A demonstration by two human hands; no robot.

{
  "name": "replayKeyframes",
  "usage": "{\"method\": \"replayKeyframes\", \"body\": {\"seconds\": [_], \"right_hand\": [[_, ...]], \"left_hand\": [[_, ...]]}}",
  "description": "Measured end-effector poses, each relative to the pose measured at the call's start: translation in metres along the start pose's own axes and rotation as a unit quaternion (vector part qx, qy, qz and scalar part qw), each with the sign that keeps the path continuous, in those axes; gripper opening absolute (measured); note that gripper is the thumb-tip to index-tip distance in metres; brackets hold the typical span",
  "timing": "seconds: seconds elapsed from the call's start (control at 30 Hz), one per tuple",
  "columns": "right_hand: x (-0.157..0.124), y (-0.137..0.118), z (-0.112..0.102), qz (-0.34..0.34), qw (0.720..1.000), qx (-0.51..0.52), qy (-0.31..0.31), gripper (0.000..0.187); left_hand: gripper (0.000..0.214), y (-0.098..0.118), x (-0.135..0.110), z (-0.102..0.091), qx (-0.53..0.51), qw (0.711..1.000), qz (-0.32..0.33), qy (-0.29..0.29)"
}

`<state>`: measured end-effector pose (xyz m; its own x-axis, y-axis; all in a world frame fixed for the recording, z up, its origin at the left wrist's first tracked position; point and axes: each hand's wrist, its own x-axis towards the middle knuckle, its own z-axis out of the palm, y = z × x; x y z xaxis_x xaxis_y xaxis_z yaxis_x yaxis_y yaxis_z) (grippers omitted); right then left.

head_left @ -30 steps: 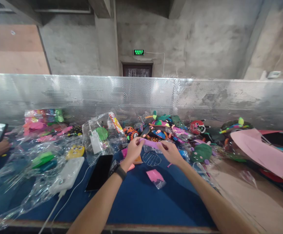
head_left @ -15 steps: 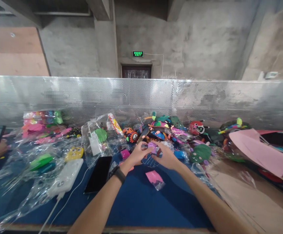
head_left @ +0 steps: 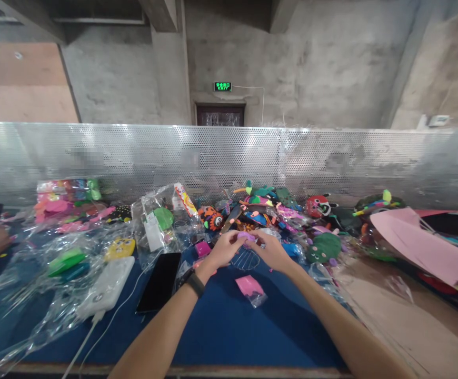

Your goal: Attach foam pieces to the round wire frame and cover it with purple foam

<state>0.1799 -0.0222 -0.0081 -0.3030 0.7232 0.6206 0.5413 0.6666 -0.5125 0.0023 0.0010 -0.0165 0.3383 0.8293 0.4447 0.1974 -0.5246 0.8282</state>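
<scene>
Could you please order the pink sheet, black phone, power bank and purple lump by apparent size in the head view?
1. Pink sheet
2. Black phone and power bank: too alike to rank
3. Purple lump, partly hidden

I look through 1 head-worn camera, facing forward and slightly down over a blue table (head_left: 260,337). Nearest the lens, 2 forearms (head_left: 158,326) run in from the bottom edge, ending in the left hand (head_left: 223,249) and right hand (head_left: 270,250), just below center. Farther off, a metal screen (head_left: 229,152) spans the wide view; above it I see a concrete wall (head_left: 331,63).
</scene>
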Motion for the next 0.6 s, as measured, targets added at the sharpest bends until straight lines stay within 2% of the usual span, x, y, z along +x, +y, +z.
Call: {"method": "replayKeyframes", "body": {"seconds": [0.13, 0.23, 0.37, 0.43, 0.5, 0.6], "right_hand": [[0.001, -0.004, -0.004, 0.001, 1.0, 0.017, -0.018, 0.034], [0.002, -0.001, -0.012, 0.016, 0.999, 0.026, -0.034, 0.037], [0.003, 0.016, -0.02, 0.051, 0.998, -0.017, 0.019, 0.039], [0.003, 0.024, -0.022, 0.075, 0.994, -0.059, 0.053, 0.036], [0.003, 0.029, -0.02, 0.085, 0.992, -0.066, 0.067, 0.032], [0.001, 0.027, -0.012, 0.057, 0.997, -0.022, 0.039, 0.028]], "left_hand": [[0.036, -0.01, 0.006, -0.005, 0.011, 0.999, 0.017, 0.035], [0.035, -0.015, 0.009, -0.011, -0.013, 0.998, -0.008, 0.064], [0.033, -0.013, 0.011, -0.017, -0.052, 0.992, -0.062, 0.096], [0.034, -0.008, 0.009, -0.017, -0.075, 0.991, -0.078, 0.081], [0.035, 0.0, 0.007, -0.015, -0.098, 0.99, -0.093, 0.036], [0.036, 0.01, 0.002, -0.011, -0.119, 0.987, -0.1, -0.029]]}}
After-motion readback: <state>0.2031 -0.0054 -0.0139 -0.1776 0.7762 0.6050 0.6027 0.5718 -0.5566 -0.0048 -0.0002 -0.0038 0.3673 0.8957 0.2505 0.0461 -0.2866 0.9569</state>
